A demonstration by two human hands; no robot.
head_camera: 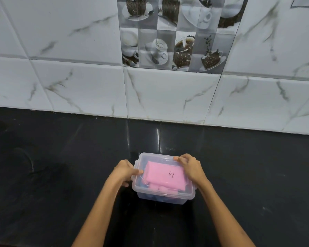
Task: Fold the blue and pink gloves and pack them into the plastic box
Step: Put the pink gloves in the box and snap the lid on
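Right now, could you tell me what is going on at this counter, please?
A person is holding a clear plastic box on the black counter, with the left hand on its left side and the right hand on its right. A clear lid sits on top. The folded pink glove lies inside on top, with blue glove showing beneath it. Whether the lid is latched, I cannot tell.
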